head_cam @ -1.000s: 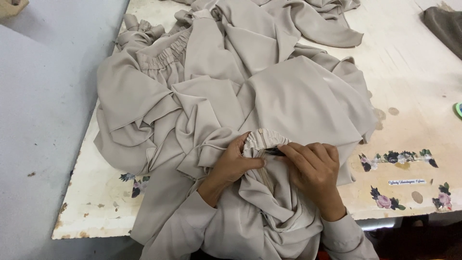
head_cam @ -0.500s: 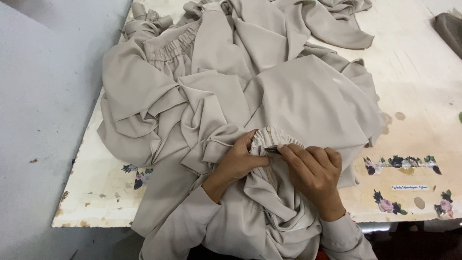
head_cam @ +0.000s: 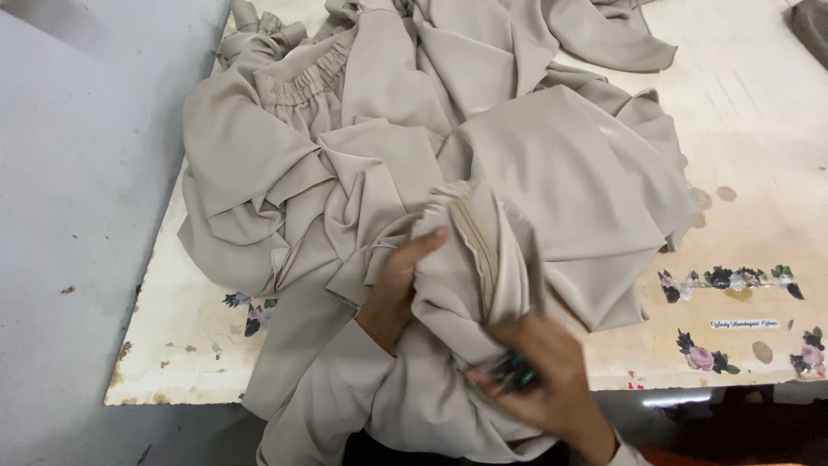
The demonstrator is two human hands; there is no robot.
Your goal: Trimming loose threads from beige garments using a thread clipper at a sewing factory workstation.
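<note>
Left hand [head_cam: 398, 289] has its grip clenched on bunched beige cloth [head_cam: 517, 173], smooth and drapey, heaped on the worn bench [head_cam: 759, 129]. Right hand [head_cam: 539, 380], near edge, pinches a small dark tool [head_cam: 513, 373] against the cloth, blurry.

There is just one view. It sits on the person's head and looks steeply down at the table [head_cam: 759, 173]. It is close to the table's near edge, looking across it toward the far side. The table's left edge shows, with grey floor [head_cam: 78, 216] beside it.
</note>
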